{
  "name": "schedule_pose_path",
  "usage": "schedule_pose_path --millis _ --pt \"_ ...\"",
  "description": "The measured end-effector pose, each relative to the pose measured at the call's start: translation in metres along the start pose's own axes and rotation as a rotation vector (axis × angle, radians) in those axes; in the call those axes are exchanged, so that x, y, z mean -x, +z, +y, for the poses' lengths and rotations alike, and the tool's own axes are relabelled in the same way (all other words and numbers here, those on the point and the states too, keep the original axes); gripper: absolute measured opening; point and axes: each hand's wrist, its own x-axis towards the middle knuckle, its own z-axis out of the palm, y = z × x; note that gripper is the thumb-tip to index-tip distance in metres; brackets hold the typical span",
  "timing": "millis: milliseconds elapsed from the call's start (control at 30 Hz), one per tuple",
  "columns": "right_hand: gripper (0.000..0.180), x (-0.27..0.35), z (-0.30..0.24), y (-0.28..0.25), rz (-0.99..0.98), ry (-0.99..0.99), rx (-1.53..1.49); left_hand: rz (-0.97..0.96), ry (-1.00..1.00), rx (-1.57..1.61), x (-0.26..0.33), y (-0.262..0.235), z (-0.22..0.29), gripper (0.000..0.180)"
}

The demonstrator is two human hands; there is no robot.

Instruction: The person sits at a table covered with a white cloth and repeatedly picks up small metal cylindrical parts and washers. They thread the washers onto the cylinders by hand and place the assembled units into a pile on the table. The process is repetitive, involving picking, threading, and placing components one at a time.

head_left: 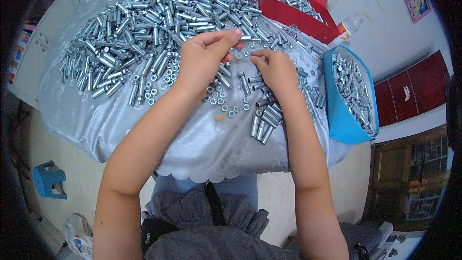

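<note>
Over the cloth-covered desk (pixel 202 149), seen from the head, the left hand (pixel 204 57) pinches a silver bolt (pixel 245 38) between thumb and fingers, beside the large bolt pile (pixel 154 17); the right hand (pixel 279 71) hovers just to its right, fingertips narrow, though whether they hold anything I cannot tell; loose nuts (pixel 221 101) and metal sleeves (pixel 267 120) lie nearer the body; rightward stand an open red box (pixel 298 20) and a blue bin (pixel 338 110), both filled with metal parts.

The near tablecloth (pixel 207 156) lies open; heaped bolts (pixel 168 19) block beyond, apparently to the far edge.
</note>
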Motion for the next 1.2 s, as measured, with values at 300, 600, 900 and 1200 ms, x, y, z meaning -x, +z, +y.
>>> schedule_pose_path --millis 300,600,900,1200 --pt "0.017 0.001 -0.004 -0.002 0.007 -0.065 0.035 -0.018 -0.031 -0.036 -0.004 0.000 -0.006 0.027" --pt "0.017 0.005 0.000 -0.012 -0.039 0.032 -0.631 -0.020 -0.054 -0.072 -0.004 0.000 -0.009 0.026" --pt "0.015 0.012 -0.006 -0.034 -0.309 0.230 -1.287 -0.049 -0.110 -0.031 -0.001 0.004 -0.003 0.025" --pt "0.014 0.011 -0.001 -0.035 -0.407 0.213 -1.496 -0.074 -0.124 -0.051 -0.003 0.001 -0.005 0.025"
